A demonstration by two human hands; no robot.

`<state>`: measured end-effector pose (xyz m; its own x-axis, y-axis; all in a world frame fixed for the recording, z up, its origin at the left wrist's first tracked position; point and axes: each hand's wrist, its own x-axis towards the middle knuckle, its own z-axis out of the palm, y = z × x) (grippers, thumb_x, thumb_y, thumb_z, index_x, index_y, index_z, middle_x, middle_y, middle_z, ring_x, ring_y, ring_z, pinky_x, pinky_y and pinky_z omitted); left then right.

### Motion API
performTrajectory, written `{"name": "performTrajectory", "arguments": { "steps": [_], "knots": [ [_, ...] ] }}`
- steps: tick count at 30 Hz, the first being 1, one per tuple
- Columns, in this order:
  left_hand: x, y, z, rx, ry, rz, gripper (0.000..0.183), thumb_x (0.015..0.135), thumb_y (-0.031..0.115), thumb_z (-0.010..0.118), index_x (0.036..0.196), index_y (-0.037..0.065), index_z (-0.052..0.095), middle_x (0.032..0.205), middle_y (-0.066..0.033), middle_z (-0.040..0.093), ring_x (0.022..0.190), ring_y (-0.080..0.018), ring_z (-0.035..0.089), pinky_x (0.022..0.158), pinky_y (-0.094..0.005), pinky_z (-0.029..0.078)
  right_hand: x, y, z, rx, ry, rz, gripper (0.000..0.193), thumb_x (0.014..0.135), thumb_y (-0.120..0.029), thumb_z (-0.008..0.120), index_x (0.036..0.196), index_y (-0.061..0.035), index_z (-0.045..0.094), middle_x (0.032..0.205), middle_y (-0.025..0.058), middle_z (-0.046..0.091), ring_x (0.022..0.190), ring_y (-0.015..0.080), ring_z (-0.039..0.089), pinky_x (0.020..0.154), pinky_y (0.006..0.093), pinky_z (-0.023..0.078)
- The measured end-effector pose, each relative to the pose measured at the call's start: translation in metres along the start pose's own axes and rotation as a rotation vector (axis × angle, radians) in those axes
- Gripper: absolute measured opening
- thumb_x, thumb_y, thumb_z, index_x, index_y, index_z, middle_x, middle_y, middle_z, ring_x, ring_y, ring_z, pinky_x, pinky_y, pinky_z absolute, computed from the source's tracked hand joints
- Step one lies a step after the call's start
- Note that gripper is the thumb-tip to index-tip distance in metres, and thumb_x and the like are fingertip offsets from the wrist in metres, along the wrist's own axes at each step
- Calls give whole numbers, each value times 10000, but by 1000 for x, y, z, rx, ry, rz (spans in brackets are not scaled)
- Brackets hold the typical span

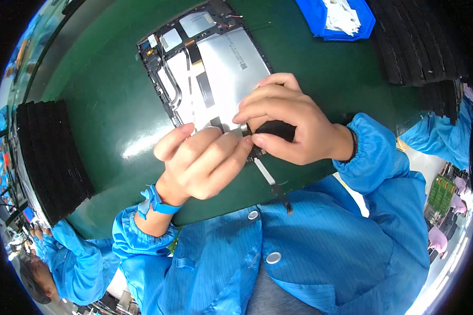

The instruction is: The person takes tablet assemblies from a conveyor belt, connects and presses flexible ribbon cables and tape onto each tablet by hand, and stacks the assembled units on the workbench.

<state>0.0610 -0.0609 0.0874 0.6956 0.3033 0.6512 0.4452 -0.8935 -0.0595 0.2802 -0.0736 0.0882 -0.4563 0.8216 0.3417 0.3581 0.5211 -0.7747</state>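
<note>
An opened tablet lies on the green mat, its silver battery and black frame exposed. Both hands meet at its near edge. My left hand, with a blue strap at the wrist, is closed, its fingertips pressed together at that edge. My right hand curls over the near right corner, thumb and fingers drawn together against the left fingertips. A small shiny metal part shows between them; what each hand grips is mostly hidden. From beneath the fingers a thin flex cable, white with a dark end, sticks out toward me.
A blue bin with white pieces stands at the far right. Stacks of black trays or foam sheets rise at the left, and another black stack at the right. Co-workers in blue sleeves sit on both sides.
</note>
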Motion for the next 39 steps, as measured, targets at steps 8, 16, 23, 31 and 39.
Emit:
{"name": "performTrajectory", "arguments": {
  "steps": [8,16,23,31,39],
  "knots": [
    [-1,5,-4,-64,82,129,179,678,148,653,844,168,717,879,68,636,866,-91,565,882,-277,409,0,4,3,15,7,-9,53,801,-135,686,835,-107,716,924,17,677,1019,213,593,955,382,326],
    [-4,11,0,-140,116,280,179,688,180,651,856,170,712,872,57,630,883,-109,557,881,-314,398,4,8,-16,131,83,116,52,838,-88,667,848,-60,709,918,67,685,840,168,580,856,325,381],
    [25,-11,16,-351,26,-462,158,653,155,797,698,144,646,721,31,584,763,-176,532,873,-361,311,23,15,-95,-832,764,-37,83,784,-51,675,867,-51,685,809,82,641,805,248,580,741,368,422],
    [25,-19,25,-337,-120,-644,135,716,173,768,688,109,652,628,22,555,658,-167,498,821,-348,331,3,12,-81,-959,417,-119,100,804,-122,682,890,-72,689,960,45,693,896,228,631,839,378,428],
    [25,-22,30,-372,-138,-653,144,709,170,767,671,118,639,631,20,564,671,-180,507,795,-349,338,-23,-10,7,-483,100,-99,124,705,-150,728,817,-122,684,905,-26,643,883,196,579,744,343,439]
  ]
}}
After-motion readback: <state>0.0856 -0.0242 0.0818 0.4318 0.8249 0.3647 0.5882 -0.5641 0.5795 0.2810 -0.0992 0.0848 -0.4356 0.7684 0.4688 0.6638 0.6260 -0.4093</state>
